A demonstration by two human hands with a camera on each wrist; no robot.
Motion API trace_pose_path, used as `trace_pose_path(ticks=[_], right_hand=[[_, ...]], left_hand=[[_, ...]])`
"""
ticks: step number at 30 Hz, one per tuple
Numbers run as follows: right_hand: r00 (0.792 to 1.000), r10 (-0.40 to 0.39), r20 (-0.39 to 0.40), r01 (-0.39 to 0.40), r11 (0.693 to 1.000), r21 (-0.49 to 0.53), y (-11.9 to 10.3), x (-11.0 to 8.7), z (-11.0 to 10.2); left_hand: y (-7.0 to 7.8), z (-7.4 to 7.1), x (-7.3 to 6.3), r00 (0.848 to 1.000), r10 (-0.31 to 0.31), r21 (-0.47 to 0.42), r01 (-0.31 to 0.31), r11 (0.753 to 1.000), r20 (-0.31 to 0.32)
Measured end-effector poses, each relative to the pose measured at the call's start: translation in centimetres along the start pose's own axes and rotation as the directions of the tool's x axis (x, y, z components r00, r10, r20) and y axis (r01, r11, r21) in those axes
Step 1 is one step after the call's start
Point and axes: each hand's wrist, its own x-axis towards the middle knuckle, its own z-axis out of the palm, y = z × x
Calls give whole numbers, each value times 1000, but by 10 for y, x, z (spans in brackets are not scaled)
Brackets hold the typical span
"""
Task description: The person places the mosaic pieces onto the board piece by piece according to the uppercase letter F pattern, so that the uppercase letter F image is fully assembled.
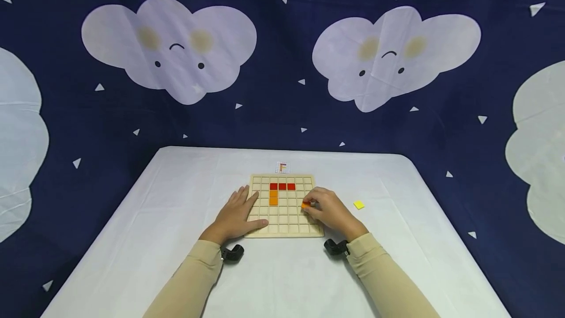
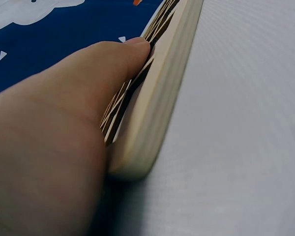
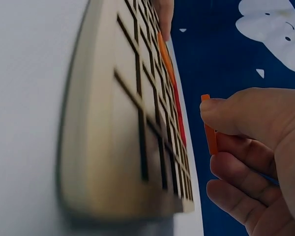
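Observation:
A wooden grid board (image 1: 287, 220) lies on the white table. Three red square tiles (image 1: 282, 186) form a row near its far edge, and two orange tiles (image 1: 273, 198) run toward me below the leftmost red one. My left hand (image 1: 236, 215) rests on the board's left side with fingers spread, its thumb lying over the near-left squares. Between thumb and fingers, my right hand (image 1: 328, 207) pinches another orange square tile (image 3: 211, 140) over the board's right side. In the right wrist view that tile is held edge-on, apart from the grid surface.
A yellow square tile (image 1: 359, 204) lies on the table to the right of the board. Behind the board's far edge is a small printed card (image 1: 282, 167) with a coloured grid pattern. A dark blue cloth (image 1: 282, 126) with clouds hangs beyond the table.

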Motion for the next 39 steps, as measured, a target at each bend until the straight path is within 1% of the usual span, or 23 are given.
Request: trace_pose_path(ticks=[6,11,18,23,27,30,35,39], right_hand=[[1000,7,22,-7,1000,16,-7,14,7],[998,3,56,-3,1000,4,-11,26,17],[996,-25,84,25,1000,-4,-17,39,27],[994,-56,95,58,998,-16,-20,44,36],[991,-89,103,92,995,-28,-25,48,43],[987,-107,120,111,993,-29,-30,50,47],[981,-100,165,111,992,-57,-35,52,55],[979,-102,174,116,991,-70,-37,53,58]], left_hand=[[3,-1,1,1000,3,3,-3,1000,1],[3,0,0,1000,-3,-1,3,1000,0],[4,0,0,1000,-7,-10,7,1000,-2],[3,-1,1,1000,0,-2,0,1000,-2],[3,-2,0,1000,-7,-3,7,1000,10],[3,-2,-1,1000,-5,-8,5,1000,6],[2,-3,-1,1000,-5,2,5,1000,9],[2,-3,-1,1000,-1,5,1,1000,2]])
